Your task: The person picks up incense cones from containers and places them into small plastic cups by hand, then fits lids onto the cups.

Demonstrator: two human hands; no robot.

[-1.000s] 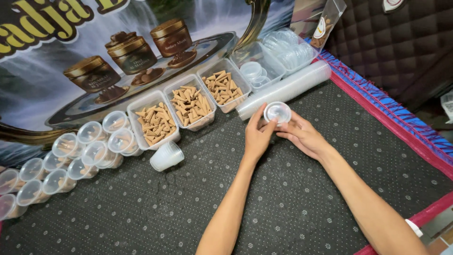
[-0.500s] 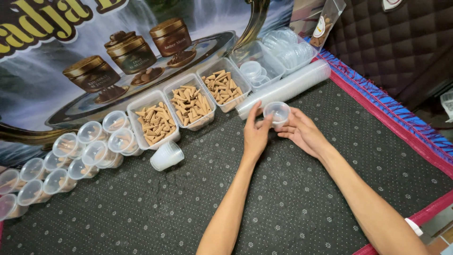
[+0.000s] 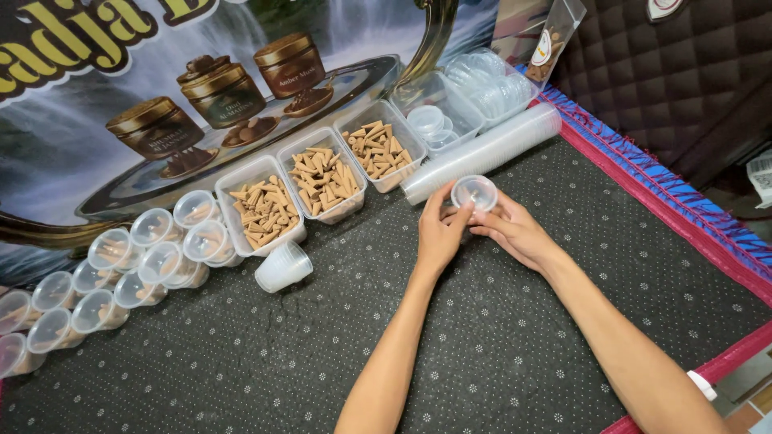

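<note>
The head view looks down on a bench (image 3: 241, 378) covered by a dark grey mat with small white dots, edged along the right of the frame by a red and blue border. Behind it, across the upper left, hangs a large printed banner (image 3: 96, 128) showing brown lidded jars on a tray; a black quilted panel (image 3: 667, 72) fills the upper right.

At upper centre a long sleeve of stacked clear cups (image 3: 482, 153) lies on its side, with a clear tub of lids (image 3: 490, 80) behind it. Left of that stand three clear trays of brown incense cones (image 3: 322, 181), side by side. A crowd of small lidded cups (image 3: 121, 269) fills the left edge, and one open cup (image 3: 283, 267) lies tipped over just in front of the trays.

The left hand (image 3: 441, 233) and right hand (image 3: 515, 233) meet at centre, fingers of both closed around one small clear cup (image 3: 474, 193), held just above the mat near the sleeve's end. Whether it already wears a lid I cannot tell. The step in hand looks like separating or readying a single cup; the next move would call for steady fingertip pressure on its thin rim without crushing it.
</note>
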